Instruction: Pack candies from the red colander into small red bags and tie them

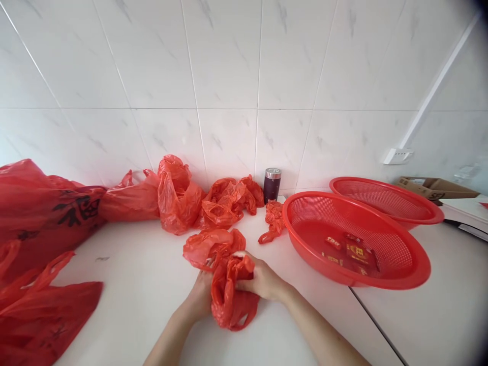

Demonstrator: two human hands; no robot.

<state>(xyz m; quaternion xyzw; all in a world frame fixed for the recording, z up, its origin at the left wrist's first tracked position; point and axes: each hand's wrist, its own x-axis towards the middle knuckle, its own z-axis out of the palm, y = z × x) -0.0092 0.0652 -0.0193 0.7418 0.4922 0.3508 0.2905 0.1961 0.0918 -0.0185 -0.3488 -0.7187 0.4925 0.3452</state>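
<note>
Red, thin, crumpled plastic makes up the one loose bag point(234, 300) between two bare hands, low over the middle of the white bench point(145, 284). The right hand point(263, 277) grips its upper side between thumb and fingers; the left hand point(202, 297) touches its left side, but its fingers are hidden, so how far they close cannot be told. Just behind lies one pale red crumpled bag point(202, 249).

Along the bench's back edge, against the white tiled wall point(229, 66), stand one full-looking red bag point(133, 201), one taller bunched red bag point(177, 198) and a crumpled red heap point(232, 201) of uncertain count. Next come one dark purple tumbler with a silver lid point(272, 187) and, before it, one small crumpled red scrap point(275, 221).

Toward the left end are two larger red bags point(49, 213); the rear one bears a black 福.

Toward the right are two round red perforated plastic baskets point(301, 254). The nearer contains several red packets point(358, 251) with gold print too small to read.
</note>
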